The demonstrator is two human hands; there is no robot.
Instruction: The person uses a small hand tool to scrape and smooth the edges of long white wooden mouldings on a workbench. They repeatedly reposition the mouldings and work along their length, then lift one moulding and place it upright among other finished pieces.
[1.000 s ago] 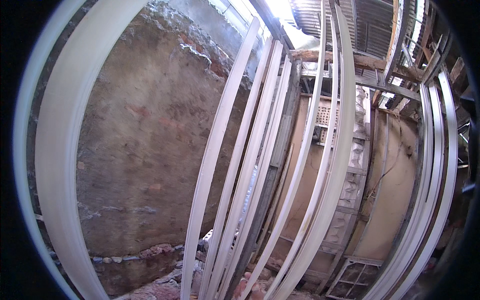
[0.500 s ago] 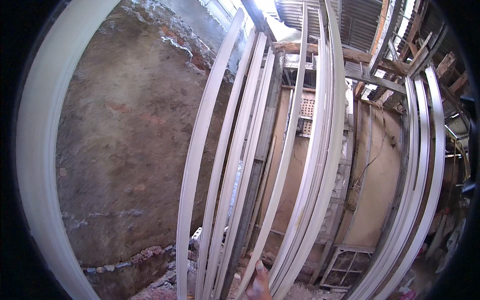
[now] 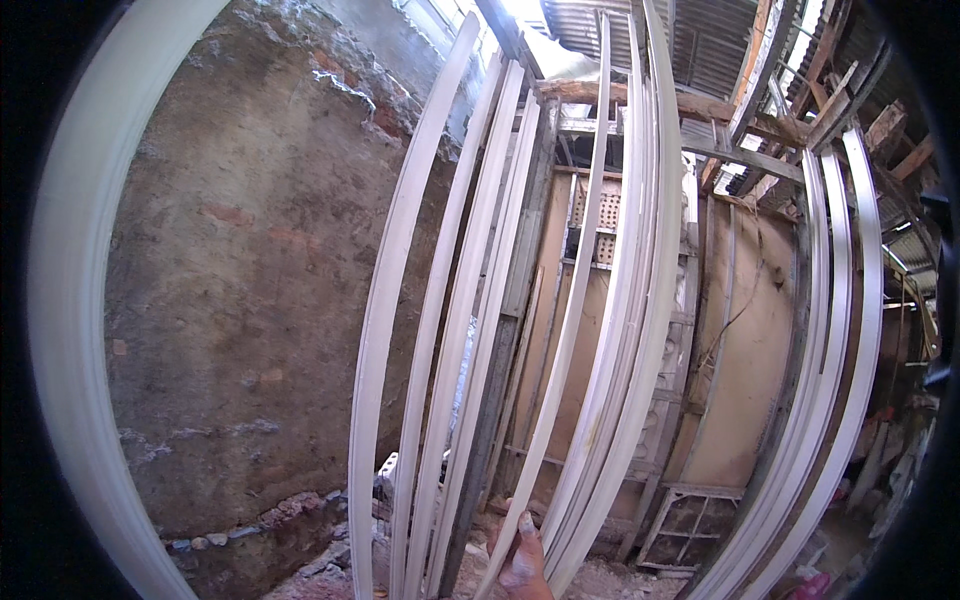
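Observation:
My right hand (image 3: pixel 525 566) comes up from the lower edge, its thumb pointing upward. The hand is closed round the lower part of a long, thin white moulding strip (image 3: pixel 567 350); its other fingers are mostly hidden. Just to the right of this strip stands a tight bundle of white moulding strips (image 3: pixel 645 350), close to my hand. Further left, several separate white strips (image 3: pixel 376 350) lean upright. My left hand is outside the picture.
A wide white moulding (image 3: pixel 72 300) curves along the left rim, before a rough plastered wall (image 3: pixel 240 300). More white strips (image 3: pixel 868 300) stand at the right. Wooden beams (image 3: pixel 700 105) and corrugated roofing (image 3: pixel 700 50) are overhead. A metal frame (image 3: pixel 690 528) leans low; rubble (image 3: pixel 310 580) covers the ground.
The view has shifted slightly, so the strips and wall appear a little further left and higher. My right hand keeps its hold on the thin strip and shows slightly higher.

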